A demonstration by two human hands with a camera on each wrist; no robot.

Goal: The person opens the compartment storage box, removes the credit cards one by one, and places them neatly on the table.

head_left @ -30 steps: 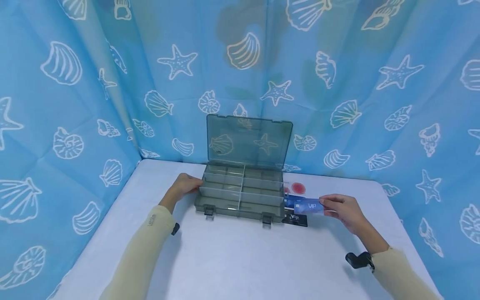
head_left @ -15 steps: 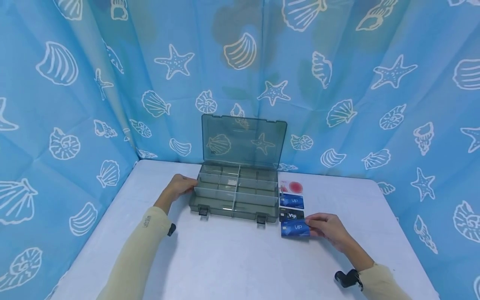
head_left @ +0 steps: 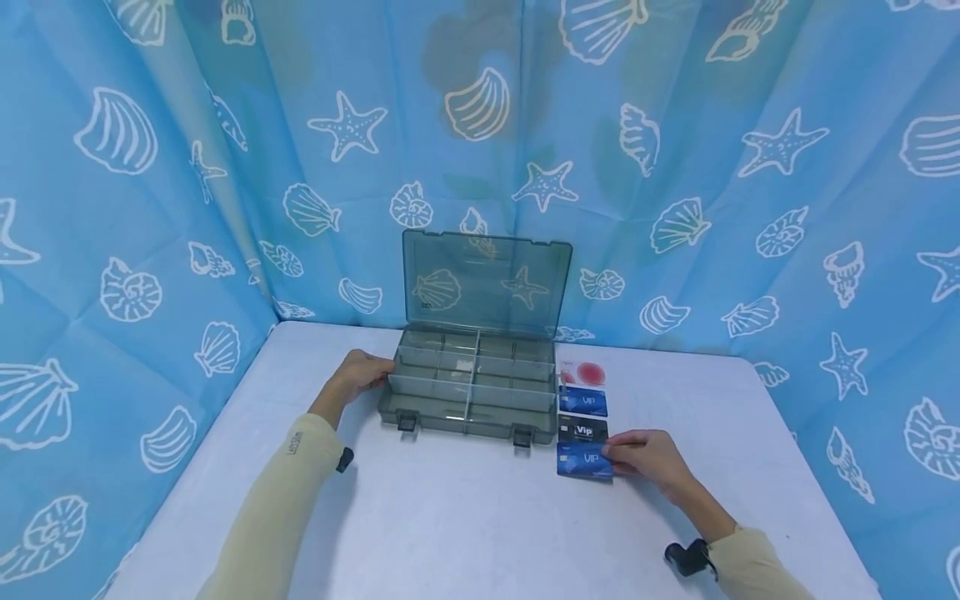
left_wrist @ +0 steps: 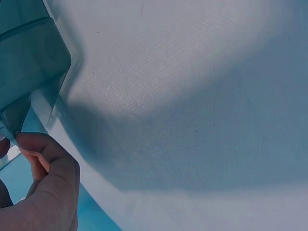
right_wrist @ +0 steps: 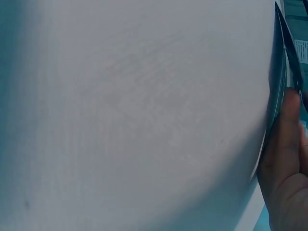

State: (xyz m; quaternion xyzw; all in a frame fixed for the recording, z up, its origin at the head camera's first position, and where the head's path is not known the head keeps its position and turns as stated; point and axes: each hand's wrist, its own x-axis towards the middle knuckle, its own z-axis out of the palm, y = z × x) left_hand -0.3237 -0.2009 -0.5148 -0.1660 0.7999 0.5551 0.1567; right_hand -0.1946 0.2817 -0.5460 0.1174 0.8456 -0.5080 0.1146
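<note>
A smoky translucent compartment box [head_left: 495,428] stands at the back of the table, its lid [head_left: 487,283] raised against the curtain. My left hand [head_left: 358,372] grips the box's left edge; the left wrist view shows thumb and index finger [left_wrist: 41,142] pinching a corner. With the right hand [head_left: 654,458] I pinch the right end of a blue VIP card [head_left: 576,468], lowest in a column of cards beside the box. Directly above it lies a black Vip card [head_left: 570,431], then another blue VIP card [head_left: 573,401], then a white card with red circles [head_left: 591,374].
Clear dividers [head_left: 438,386] split the box into several compartments. Two dark latches, one at the left [head_left: 407,421] and one at the right [head_left: 522,436], hang from its front. The white table [head_left: 450,517] meets a blue seashell-print curtain [head_left: 480,167] behind and at the sides.
My right hand has brought the blue VIP card from over the other cards toward me, then slightly left, below the black card. The left hand stays at the box.
</note>
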